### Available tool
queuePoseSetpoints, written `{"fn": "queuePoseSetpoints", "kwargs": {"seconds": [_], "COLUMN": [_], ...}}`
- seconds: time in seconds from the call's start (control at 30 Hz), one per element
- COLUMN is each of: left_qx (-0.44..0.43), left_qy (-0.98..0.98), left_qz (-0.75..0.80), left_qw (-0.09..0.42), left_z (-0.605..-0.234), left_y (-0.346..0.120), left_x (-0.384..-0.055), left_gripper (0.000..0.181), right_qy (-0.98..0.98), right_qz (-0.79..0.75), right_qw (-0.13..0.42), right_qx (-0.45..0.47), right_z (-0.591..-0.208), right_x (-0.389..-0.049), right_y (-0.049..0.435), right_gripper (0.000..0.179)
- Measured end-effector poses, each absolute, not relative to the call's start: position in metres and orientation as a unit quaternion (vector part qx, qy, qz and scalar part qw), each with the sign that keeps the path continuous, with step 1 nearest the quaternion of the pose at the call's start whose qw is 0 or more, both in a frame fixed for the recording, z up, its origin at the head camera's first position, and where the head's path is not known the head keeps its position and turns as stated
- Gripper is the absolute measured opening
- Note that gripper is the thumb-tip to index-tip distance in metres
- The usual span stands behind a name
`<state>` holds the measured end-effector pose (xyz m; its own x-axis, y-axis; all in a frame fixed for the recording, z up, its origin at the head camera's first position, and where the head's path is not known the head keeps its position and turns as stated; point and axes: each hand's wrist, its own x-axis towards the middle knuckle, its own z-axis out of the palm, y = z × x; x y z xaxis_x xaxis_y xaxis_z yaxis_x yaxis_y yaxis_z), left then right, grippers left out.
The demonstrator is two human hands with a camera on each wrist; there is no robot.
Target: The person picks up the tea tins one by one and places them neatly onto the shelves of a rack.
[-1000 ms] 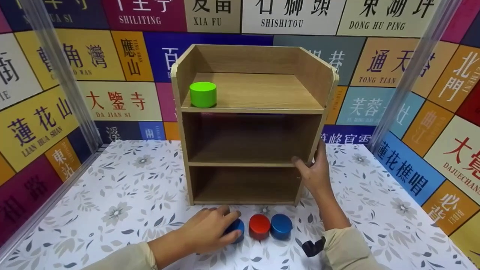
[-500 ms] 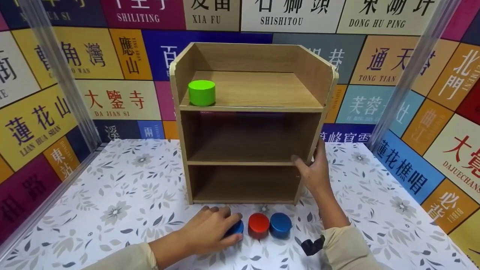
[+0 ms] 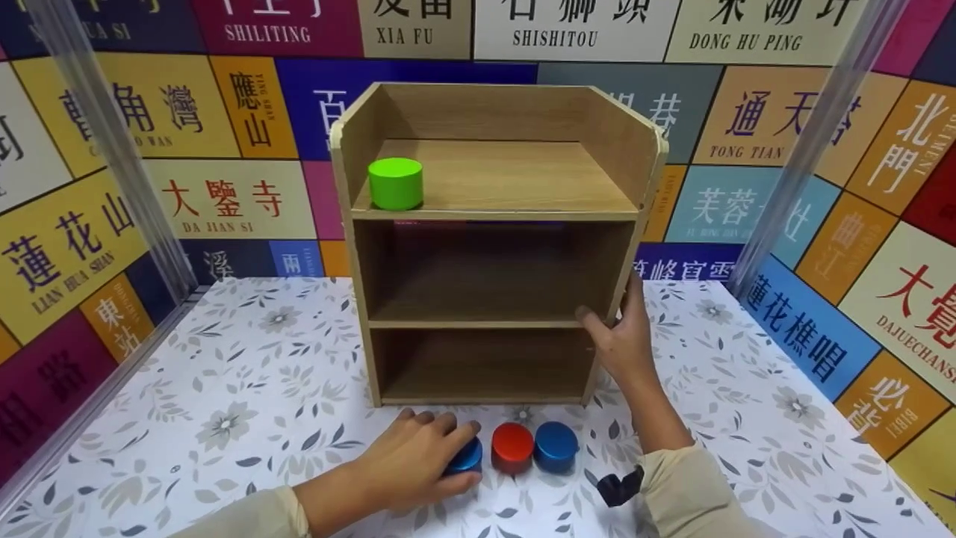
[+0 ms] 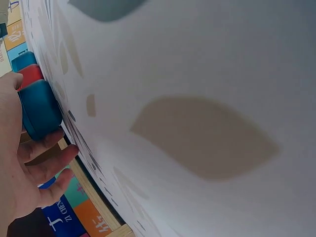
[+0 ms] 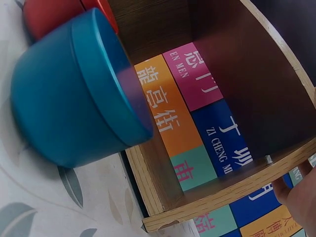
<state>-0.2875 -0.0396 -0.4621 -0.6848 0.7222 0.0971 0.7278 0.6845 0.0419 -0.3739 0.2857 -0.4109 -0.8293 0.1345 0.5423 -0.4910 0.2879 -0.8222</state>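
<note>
My left hand (image 3: 411, 457) rests at the table with thumb and index finger around a small round blue tin (image 3: 467, 456), partly hidden under the fingers. In the left wrist view, this blue tin (image 4: 42, 109) sits between the thumb and fingers, low at the tabletop. My right hand (image 3: 627, 340) grips the right side panel of a small wooden shelf unit (image 3: 508, 179), thumb on the front at the middle board, fingers behind. To the right of the held tin stand a red tin (image 3: 512, 448) and a second blue tin (image 3: 556, 447), side by side.
A bright green cylinder (image 3: 396, 184) stands at the left of the shelf unit's top level. Two lower compartments face me. A black strap end (image 3: 620, 487) hangs by the right sleeve. Floral cloth (image 3: 224, 418) covers the table; printed sign walls (image 3: 224, 198) enclose it.
The head view has shifted slightly, so everything appears a little further left and up. Both hands, the tins and the shelf unit keep their places.
</note>
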Motion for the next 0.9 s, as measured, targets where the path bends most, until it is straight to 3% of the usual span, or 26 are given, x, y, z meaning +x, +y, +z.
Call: {"fn": "queuePoseSetpoints", "kwargs": {"seconds": [0.63, 0.9], "left_qx": [-0.385, -0.381], "left_qy": [-0.920, -0.921], "left_qz": [-0.060, -0.066], "left_qw": [0.037, 0.055], "left_z": [-0.4597, -0.4560], "left_y": [-0.0409, -0.0414], "left_x": [-0.2896, -0.2908], "left_gripper": [0.047, 0.049], "right_qy": [-0.764, -0.760], "right_qz": [0.578, 0.582], "right_qw": [0.265, 0.265], "right_qx": [0.111, 0.115], "right_z": [-0.4097, -0.4100], "right_x": [-0.3726, -0.3735], "right_y": [0.2857, 0.2856], "right_gripper": [0.084, 0.085]}}
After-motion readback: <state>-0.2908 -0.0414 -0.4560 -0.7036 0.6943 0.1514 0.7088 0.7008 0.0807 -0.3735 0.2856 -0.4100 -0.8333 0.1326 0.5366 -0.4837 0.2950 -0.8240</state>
